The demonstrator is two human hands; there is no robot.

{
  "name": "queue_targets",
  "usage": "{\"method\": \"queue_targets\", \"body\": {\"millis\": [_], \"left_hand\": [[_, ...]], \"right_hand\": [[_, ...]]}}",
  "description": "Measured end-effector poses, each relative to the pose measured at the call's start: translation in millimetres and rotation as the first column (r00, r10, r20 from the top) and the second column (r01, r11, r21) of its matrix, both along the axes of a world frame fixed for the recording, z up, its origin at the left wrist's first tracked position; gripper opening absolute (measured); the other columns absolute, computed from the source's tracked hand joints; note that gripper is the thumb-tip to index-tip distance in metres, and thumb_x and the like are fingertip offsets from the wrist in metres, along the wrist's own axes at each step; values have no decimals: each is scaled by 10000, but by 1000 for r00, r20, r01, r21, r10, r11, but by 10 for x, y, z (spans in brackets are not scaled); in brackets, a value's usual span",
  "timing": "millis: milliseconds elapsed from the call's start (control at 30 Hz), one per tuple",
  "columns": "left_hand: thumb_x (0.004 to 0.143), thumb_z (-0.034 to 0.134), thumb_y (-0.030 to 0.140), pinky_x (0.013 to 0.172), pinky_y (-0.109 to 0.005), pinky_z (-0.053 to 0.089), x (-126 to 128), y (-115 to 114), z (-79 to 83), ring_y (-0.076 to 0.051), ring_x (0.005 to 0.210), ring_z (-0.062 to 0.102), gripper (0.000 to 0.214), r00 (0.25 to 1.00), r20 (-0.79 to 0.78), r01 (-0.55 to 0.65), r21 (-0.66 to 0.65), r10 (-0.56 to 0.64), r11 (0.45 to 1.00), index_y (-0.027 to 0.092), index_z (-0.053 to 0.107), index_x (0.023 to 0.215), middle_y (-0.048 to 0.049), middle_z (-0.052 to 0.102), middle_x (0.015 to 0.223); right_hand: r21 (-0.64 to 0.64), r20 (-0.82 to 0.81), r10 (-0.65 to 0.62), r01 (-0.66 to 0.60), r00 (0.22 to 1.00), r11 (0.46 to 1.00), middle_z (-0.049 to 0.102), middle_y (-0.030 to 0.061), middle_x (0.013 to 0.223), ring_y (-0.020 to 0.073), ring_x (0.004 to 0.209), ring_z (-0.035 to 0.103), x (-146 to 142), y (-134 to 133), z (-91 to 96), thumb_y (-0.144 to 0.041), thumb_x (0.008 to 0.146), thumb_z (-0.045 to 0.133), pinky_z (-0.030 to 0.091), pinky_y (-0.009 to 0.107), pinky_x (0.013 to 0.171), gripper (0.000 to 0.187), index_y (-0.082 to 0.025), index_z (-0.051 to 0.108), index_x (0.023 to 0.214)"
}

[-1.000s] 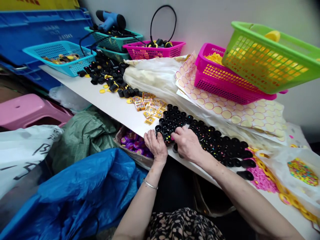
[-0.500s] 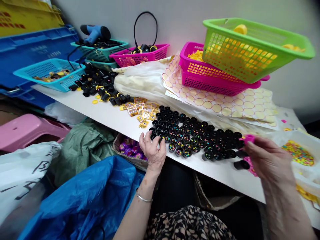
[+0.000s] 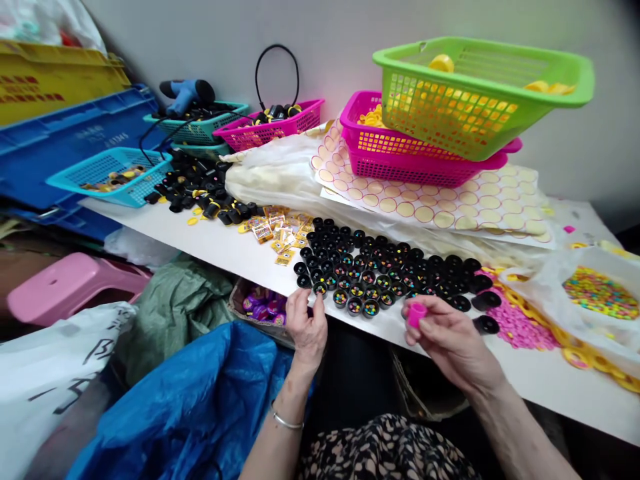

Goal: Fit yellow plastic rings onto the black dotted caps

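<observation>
My right hand (image 3: pixel 445 337) pinches a small bright pink cup (image 3: pixel 416 313) between thumb and fingers, held just above the table's front edge. My left hand (image 3: pixel 306 327) is at the front left of a crowd of small black cups (image 3: pixel 327 265). Its thumb and fingers are apart, with the tips close to a black cup (image 3: pixel 320 289); whether they touch it I cannot tell. Many black cups stand upright, and several hold colourful small candy-like pieces. On the right, a few black cups (image 3: pixel 486 325) lie tipped beside a heap of pink pieces (image 3: pixel 527 323).
Yellow printed packets (image 3: pixel 283 233) lie left of the cups. Behind stand a green basket (image 3: pixel 480 127) on pink baskets (image 3: pixel 410 172), over circle-printed sheets (image 3: pixel 390 197). A plastic bag (image 3: pixel 600 267) of colourful pieces is at right. Below the table edge is a box of purple-wrapped items (image 3: pixel 263 303).
My right hand has moved left from the pink heap, carrying the pink cup toward the front of the black cups. My left hand stays near the left cups, slightly lower in view.
</observation>
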State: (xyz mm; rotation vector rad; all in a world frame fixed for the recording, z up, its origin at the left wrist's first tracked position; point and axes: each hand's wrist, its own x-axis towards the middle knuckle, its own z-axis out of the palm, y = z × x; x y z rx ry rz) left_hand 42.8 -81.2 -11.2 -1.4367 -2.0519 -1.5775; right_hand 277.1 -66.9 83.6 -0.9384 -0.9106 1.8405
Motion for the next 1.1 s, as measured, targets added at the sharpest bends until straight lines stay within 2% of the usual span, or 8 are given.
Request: {"method": "queue_targets", "body": {"millis": [100, 200, 333, 600, 867, 1100], "left_hand": [[772, 592, 248, 725, -304, 484, 42, -3, -33, -173, 820, 581, 306, 1000, 17, 20, -68, -19, 997, 161, 554, 1063, -78, 598, 905], [760, 608, 268, 701, -292, 485, 68, 30, -58, -160, 768, 573, 385, 999, 33, 39, -109, -36, 993, 154, 529, 1119, -65, 601, 870], [765, 600, 271, 668, -271, 478, 94, 73, -95, -129, 677, 539, 367, 998, 41, 48, -124, -43, 991, 140, 545, 1103, -54, 604, 839], [768, 592, 275, 652, -258, 475, 47, 68, -155, -119, 648, 533, 356, 996, 53, 82, -134, -75, 988, 134, 558, 1094, -47, 607, 814], [757, 606, 261, 711, -291, 503, -10, 19, -200, -142, 734, 583, 349, 984, 84, 165, -135, -154, 977, 165, 568, 1090, -59, 635, 881], [727, 651, 247, 791, -345, 515, 7, -37, -223, -192, 893, 600, 404, 977, 17, 214, -44, -214, 976, 170, 562, 1113, -94, 650, 996]], "right_hand": [[10, -35, 52, -52, 998, 999, 573, 8, 746, 102, 585, 517, -152, 52, -15, -258, 695, 713, 463, 260, 567, 270, -193, 621, 941], [19, -15, 77, -77, 997, 997, 564, 4, 747, 100, 589, 519, -145, 32, -44, -241, 703, 709, 449, 250, 565, 302, -189, 610, 984], [11, 37, 151, -151, 988, 988, 571, 6, 774, 84, 588, 515, -147, -81, -132, -227, 739, 680, 421, 231, 568, 304, -190, 599, 1030], [-4, 40, 293, -293, 955, 956, 552, -8, 721, 85, 569, 502, -372, -265, -268, -255, 747, 670, 406, 244, 582, 259, -181, 615, 990], [-48, 94, 260, -257, 961, 965, 570, -1, 703, 89, 566, 501, -297, -356, -383, -304, 729, 685, 398, 245, 584, 284, -180, 627, 979], [-88, 131, 234, -223, 963, 971, 573, -5, 676, 96, 556, 504, -235, -432, -458, -330, 697, 710, 393, 246, 573, 290, -186, 638, 937]]}}
